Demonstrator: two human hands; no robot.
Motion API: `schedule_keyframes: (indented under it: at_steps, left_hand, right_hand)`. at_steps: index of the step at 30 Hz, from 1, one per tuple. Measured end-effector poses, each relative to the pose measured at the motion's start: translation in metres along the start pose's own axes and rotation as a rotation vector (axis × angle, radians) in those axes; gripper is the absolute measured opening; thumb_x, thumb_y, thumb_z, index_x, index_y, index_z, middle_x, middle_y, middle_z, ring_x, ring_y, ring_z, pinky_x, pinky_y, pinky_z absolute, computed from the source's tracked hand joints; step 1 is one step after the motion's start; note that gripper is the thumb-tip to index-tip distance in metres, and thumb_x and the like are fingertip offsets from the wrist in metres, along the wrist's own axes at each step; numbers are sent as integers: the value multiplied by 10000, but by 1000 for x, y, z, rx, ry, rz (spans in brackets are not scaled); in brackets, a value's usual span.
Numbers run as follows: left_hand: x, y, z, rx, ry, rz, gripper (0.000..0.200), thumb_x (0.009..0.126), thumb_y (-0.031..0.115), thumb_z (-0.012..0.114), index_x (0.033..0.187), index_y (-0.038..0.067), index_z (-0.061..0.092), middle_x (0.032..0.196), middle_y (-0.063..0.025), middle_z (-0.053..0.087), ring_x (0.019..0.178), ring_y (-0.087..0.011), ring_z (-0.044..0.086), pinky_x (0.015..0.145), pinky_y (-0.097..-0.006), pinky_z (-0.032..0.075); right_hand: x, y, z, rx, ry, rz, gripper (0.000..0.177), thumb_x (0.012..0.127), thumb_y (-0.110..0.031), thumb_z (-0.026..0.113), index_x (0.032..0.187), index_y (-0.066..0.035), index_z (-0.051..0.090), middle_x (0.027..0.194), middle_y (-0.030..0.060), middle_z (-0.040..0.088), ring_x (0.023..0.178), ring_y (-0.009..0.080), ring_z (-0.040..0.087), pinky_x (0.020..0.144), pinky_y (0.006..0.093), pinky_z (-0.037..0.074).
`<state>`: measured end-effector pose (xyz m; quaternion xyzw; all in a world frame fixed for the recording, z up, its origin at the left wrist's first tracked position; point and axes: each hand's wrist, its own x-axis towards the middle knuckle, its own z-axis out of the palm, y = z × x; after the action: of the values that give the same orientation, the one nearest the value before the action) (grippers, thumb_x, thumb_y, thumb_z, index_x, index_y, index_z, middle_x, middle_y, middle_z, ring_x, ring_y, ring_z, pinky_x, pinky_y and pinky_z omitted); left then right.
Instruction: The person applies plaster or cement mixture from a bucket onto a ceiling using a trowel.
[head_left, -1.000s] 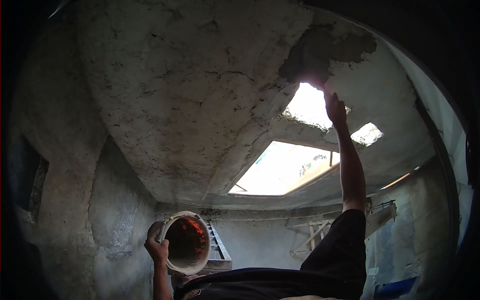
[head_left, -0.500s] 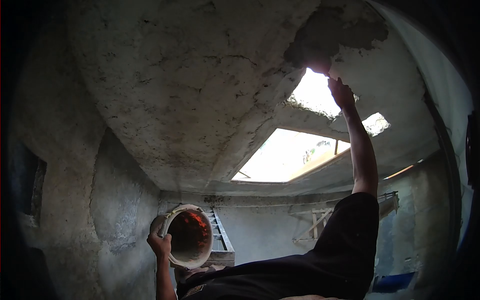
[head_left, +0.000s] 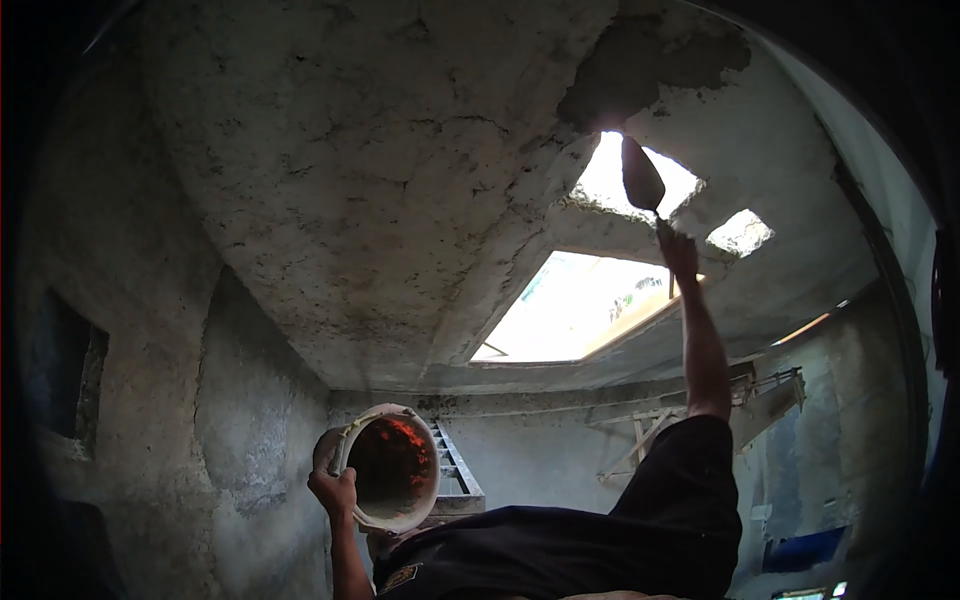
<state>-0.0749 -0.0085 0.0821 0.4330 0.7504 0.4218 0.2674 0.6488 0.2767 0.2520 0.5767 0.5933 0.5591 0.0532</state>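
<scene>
My right hand [head_left: 680, 250] is raised and closed round the handle of a pointed trowel [head_left: 642, 177]. The trowel's dark blade stands out against a bright ragged hole [head_left: 685, 182], just below a dark wet-looking mortar patch [head_left: 640, 75] on the rough cement surface. Low on the left, my left hand [head_left: 335, 490] grips the rim of a pail [head_left: 432, 470]. Its mouth is turned toward me; the inside is dark with orange-red marks, and I cannot make out how much it holds.
A large bright opening [head_left: 560, 310] lies below the hole, with a smaller gap [head_left: 742, 233] to its right. A ladder [head_left: 455, 462] stands behind the pail. Wooden framing [head_left: 640, 440] is on the far wall, and a blue object [head_left: 805, 550] sits at lower right.
My right hand has come down from the mortar patch, and the trowel blade now shows in full against the bright hole. The pail is still in my left hand.
</scene>
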Motion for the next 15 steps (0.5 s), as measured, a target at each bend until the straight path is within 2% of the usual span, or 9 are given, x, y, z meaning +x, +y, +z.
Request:
schedule_keyframes:
  at_steps: [1, 2, 4, 6, 7, 8, 12, 14, 15]
  left_hand:
    - [-2, 18, -9, 20, -84, -118, 453, 565, 42, 564, 995, -76, 642, 963, -226, 660, 911, -325, 647, 863, -374, 477]
    - [-1, 18, -12, 27, -88, -118, 453, 565, 42, 564, 995, -76, 642, 963, -226, 660, 911, -325, 647, 863, -374, 477]
    - [-4, 16, -13, 30, -69, -90, 450, 567, 42, 563, 993, -77, 643, 963, -234, 657, 912, -331, 646, 859, -375, 479]
    - [-5, 4, -12, 35, -37, -74, 474, 540, 43, 558, 993, -70, 642, 890, -220, 663, 828, -313, 651, 783, -374, 488]
    - [-5, 0, -12, 28, 5, -53, 499, 513, 43, 554, 993, -62, 642, 817, -206, 668, 743, -294, 656, 707, -374, 498]
    - [-5, -2, -14, 29, 6, -54, 499, 513, 43, 554, 993, -62, 642, 817, -206, 668, 743, -294, 656, 707, -374, 498]
    - [-11, 8, -29, 46, -18, -62, 474, 546, 34, 553, 1000, -68, 643, 915, -222, 664, 855, -312, 653, 800, -370, 491]
    - [-13, 11, -33, 64, -41, -104, 443, 570, 31, 552, 989, -82, 642, 958, -242, 655, 913, -334, 647, 852, -381, 485]
    - [-14, 10, -33, 35, -35, -94, 445, 571, 27, 548, 993, -79, 643, 958, -236, 657, 910, -328, 649, 848, -380, 486]
  right_hand:
    - [-4, -13, -40, 505, -50, 227, 437, 875, -471, 520, 867, -39, 582, 724, 207, 623, 693, 380, 625, 605, 461, 479]
    - [-6, -41, -97, 1010, -101, 457, 439, 884, -449, 522, 815, -22, 597, 719, 212, 615, 677, 379, 615, 594, 458, 462]
    - [-41, -89, -128, 1067, -421, 736, 508, 887, -472, 508, 755, 10, 597, 713, 233, 599, 685, 381, 601, 601, 453, 445]
    - [-74, -125, -147, 1181, -677, 801, 550, 880, -498, 500, 742, 27, 588, 718, 253, 601, 717, 392, 607, 630, 450, 454]
    - [-84, -141, -163, 1175, -692, 799, 562, 873, -511, 497, 750, 29, 593, 719, 253, 603, 719, 395, 608, 639, 450, 455]
    - [-91, -154, -176, 1171, -704, 795, 575, 865, -525, 495, 758, 30, 598, 719, 253, 605, 721, 399, 608, 648, 450, 457]
    - [-100, -177, -168, 1237, -816, 858, 621, 859, -561, 469, 779, 37, 618, 690, 238, 603, 722, 405, 600, 647, 465, 460]
    - [-77, -169, -161, 1249, -623, 678, 629, 856, -575, 471, 792, 37, 604, 708, 246, 610, 741, 424, 604, 654, 474, 469]
    - [-54, -159, -160, 1165, -576, 695, 602, 862, -563, 475, 825, 26, 594, 720, 246, 614, 751, 427, 606, 651, 472, 475]
